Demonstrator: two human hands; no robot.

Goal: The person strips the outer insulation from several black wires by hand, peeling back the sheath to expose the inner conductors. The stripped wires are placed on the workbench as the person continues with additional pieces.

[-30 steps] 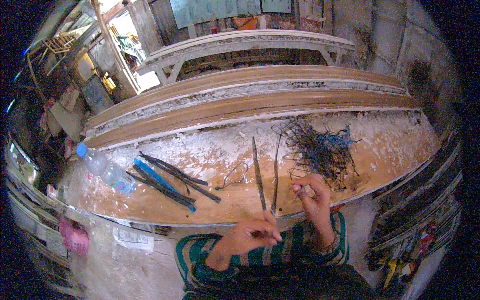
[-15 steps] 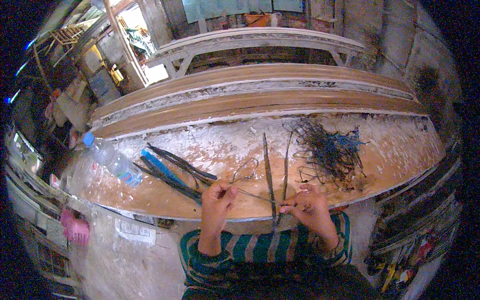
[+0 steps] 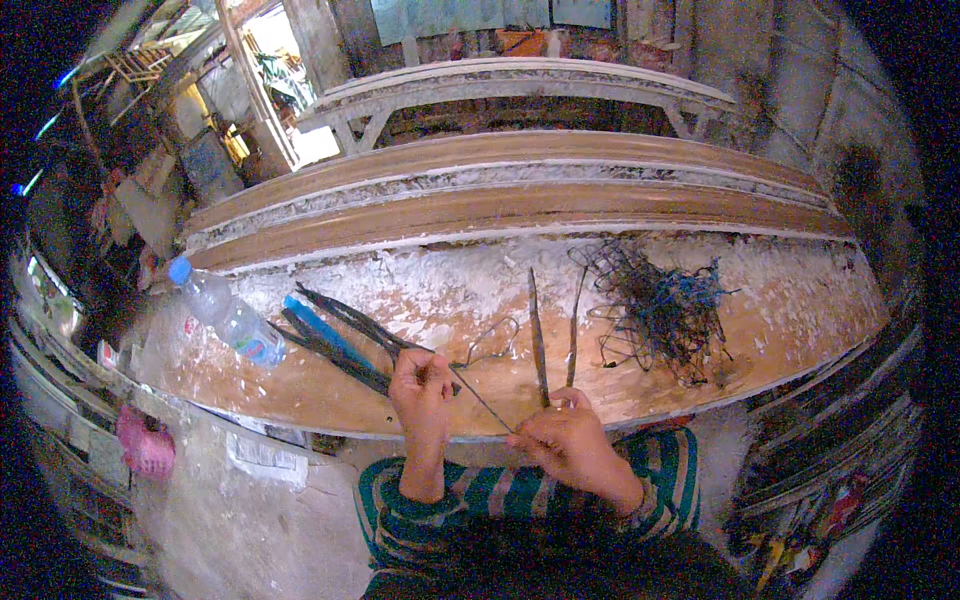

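Observation:
A thin dark cord (image 3: 484, 404) runs taut between my two hands over the near edge of the wooden board (image 3: 440, 300). My left hand (image 3: 420, 400) pinches one end, and a thin loose loop (image 3: 495, 345) lies just beyond it. The other end is held in the closed fingers of my right hand (image 3: 572, 440). A long dark strip (image 3: 537, 335) reaches up the board from behind the right fingers, and a thinner strip (image 3: 574, 330) lies beside it; whether those fingers grip either strip is hidden. Black strips (image 3: 345, 368) and a blue strip (image 3: 325, 325) lie left of my left hand.
A tangled heap of black and blue cord (image 3: 668, 310) sits on the board's right side. At the left lies a clear bottle with a blue cap (image 3: 228, 318). Beyond are raised planks (image 3: 520, 205) and a bench (image 3: 520, 80). A pink container (image 3: 147, 447) stands lower left.
My right hand has moved left and nearer to me, closer to the left hand. The left hand has risen slightly. The cord between them now slants more steeply.

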